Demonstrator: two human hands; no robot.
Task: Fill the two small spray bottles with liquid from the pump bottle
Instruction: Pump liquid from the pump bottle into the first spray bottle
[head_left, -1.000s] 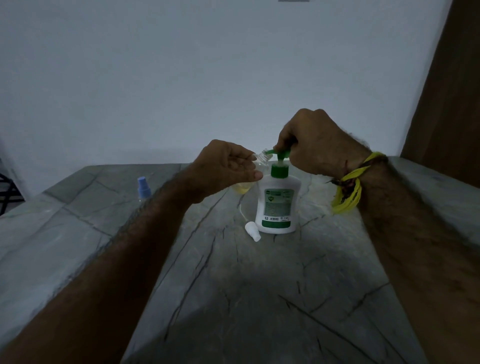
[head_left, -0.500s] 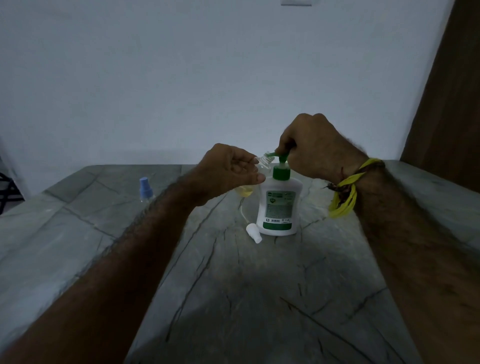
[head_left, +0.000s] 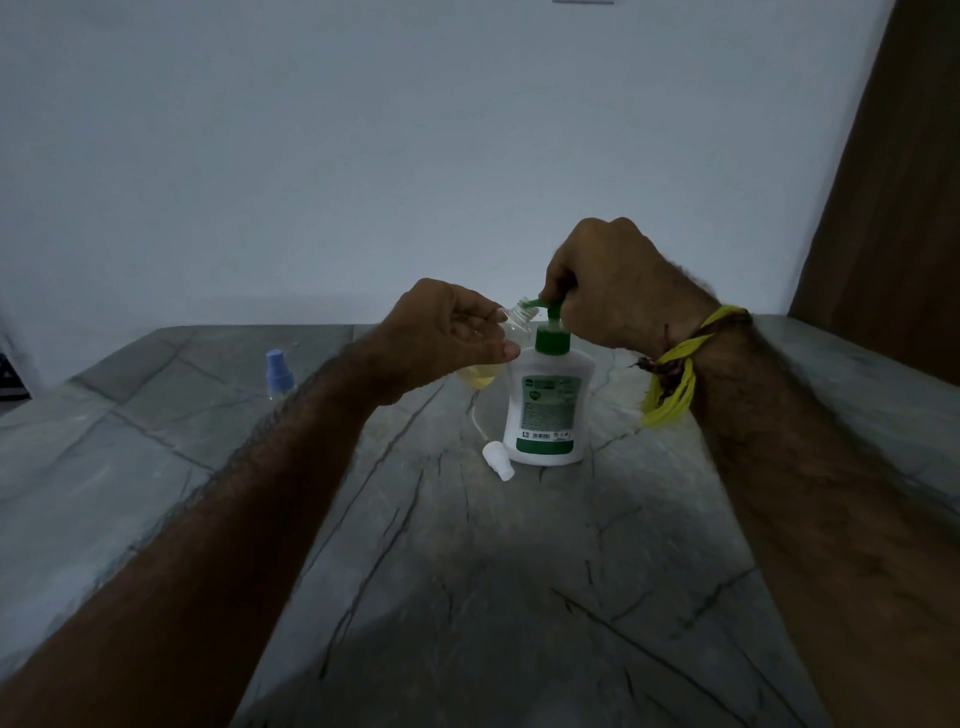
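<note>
Right hand (head_left: 618, 288) risen off green pump (head_left: 551, 312), label (head_left: 549, 410) unreadable

Open stone at the bottom of the frame, clutter at mid-frame

The grey stone table (head_left: 467, 597) lies bare across the lower centre, between the two forearms. At mid-frame the pump bottle (head_left: 548, 410) stands upright, a white spray cap (head_left: 497, 460) lying just beside its lower left. A blue-capped spray bottle (head_left: 277, 373) stands well apart at centre left. A white wall (head_left: 363, 156) closes the top.
</note>
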